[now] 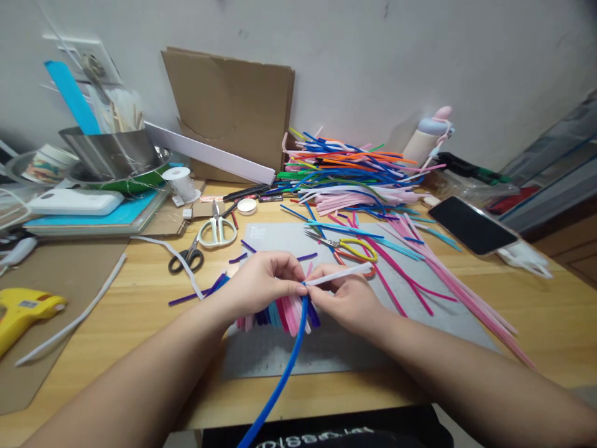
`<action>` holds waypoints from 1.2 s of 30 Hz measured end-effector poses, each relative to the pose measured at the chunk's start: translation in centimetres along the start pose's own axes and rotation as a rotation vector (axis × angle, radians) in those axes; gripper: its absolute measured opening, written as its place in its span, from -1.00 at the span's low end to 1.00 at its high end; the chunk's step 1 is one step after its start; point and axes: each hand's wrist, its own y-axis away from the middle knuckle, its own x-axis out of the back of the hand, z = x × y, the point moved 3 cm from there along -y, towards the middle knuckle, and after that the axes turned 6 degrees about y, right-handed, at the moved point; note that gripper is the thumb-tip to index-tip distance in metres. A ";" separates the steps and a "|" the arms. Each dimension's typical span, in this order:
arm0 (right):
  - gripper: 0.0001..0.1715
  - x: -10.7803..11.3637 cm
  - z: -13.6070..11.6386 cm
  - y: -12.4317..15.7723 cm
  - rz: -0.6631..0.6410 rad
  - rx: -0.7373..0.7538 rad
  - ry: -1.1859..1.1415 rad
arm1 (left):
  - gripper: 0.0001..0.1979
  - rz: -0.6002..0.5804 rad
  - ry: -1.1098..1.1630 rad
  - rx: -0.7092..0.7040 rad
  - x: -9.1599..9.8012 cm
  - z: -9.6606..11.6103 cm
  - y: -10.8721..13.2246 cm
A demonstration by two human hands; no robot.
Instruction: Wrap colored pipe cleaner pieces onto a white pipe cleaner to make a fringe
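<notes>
My left hand (pixel 275 280) and my right hand (pixel 347 295) meet over a grey mat (pixel 392 348), fingertips pinched close together. Between them passes a long blue pipe cleaner (pixel 291 367), its free end hanging toward the table's front edge. A white pipe cleaner (pixel 340 274) lies across my right fingers, its end pointing right. The left finger and thumb close on the blue one where it meets the white. Below the hands, short pink, light blue and purple pipe cleaner pieces (pixel 289 314) sit in a row, partly hidden by my left hand.
Behind lies a heap of coloured pipe cleaners (pixel 354 168). Wire cutters (pixel 349 247), white scissors (pixel 217 231) and black scissors (pixel 186 260) rest nearby. At left are a yellow glue gun (pixel 28 311) and a metal pot (pixel 112 152); at right, a phone (pixel 472 225).
</notes>
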 end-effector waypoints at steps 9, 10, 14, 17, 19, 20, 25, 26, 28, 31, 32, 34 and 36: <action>-0.86 -0.6 0.9 -0.4 -0.150 -0.322 -0.832 | -0.89 0.191 -0.258 -0.133 0.9 1.1 0.3; -0.84 -0.7 1.0 -0.3 -0.176 -0.366 -0.888 | -0.91 0.205 -0.288 -0.149 0.9 1.2 0.3; -0.78 -0.9 1.3 -0.3 -0.282 -0.532 -1.062 | -0.92 0.225 -0.355 -0.168 1.2 1.7 0.5; -0.77 -0.9 1.1 -0.5 -0.279 -0.534 -1.073 | -0.90 0.240 -0.352 -0.105 1.4 1.8 0.5; -0.83 -0.9 1.0 -0.5 -0.227 -0.502 -0.971 | -0.87 0.274 -0.315 -0.045 1.7 1.7 0.4; -0.87 -0.9 1.0 -0.5 -0.211 -0.496 -0.884 | -0.86 0.290 -0.285 -0.026 1.8 1.6 0.4; -0.71 -2.2 0.6 0.4 -0.355 -0.504 -0.539 | -0.82 0.328 -0.153 -0.013 2.1 1.1 0.0; -0.72 -2.5 0.5 0.6 -0.377 -0.503 -0.571 | -0.81 0.337 -0.142 -0.015 2.1 1.0 0.0; -0.73 -2.9 0.2 0.9 -0.393 -0.502 -0.718 | -0.80 0.364 -0.143 -0.036 2.1 0.9 0.0; -0.75 -2.8 0.1 1.0 -0.408 -0.516 -0.922 | -0.80 0.412 -0.143 -0.083 2.0 0.8 0.0; -0.76 -2.6 0.1 0.8 -0.405 -0.519 -0.933 | -0.79 0.425 -0.122 -0.089 2.0 0.7 0.0; -0.75 -1.7 0.4 0.3 -0.387 -0.502 -0.860 | -0.78 0.450 -0.054 -0.096 2.0 0.6 -0.1; -0.74 -0.4 0.7 -0.5 -0.337 -0.444 -0.676 | -0.78 0.476 -0.002 -0.108 2.1 0.4 -0.2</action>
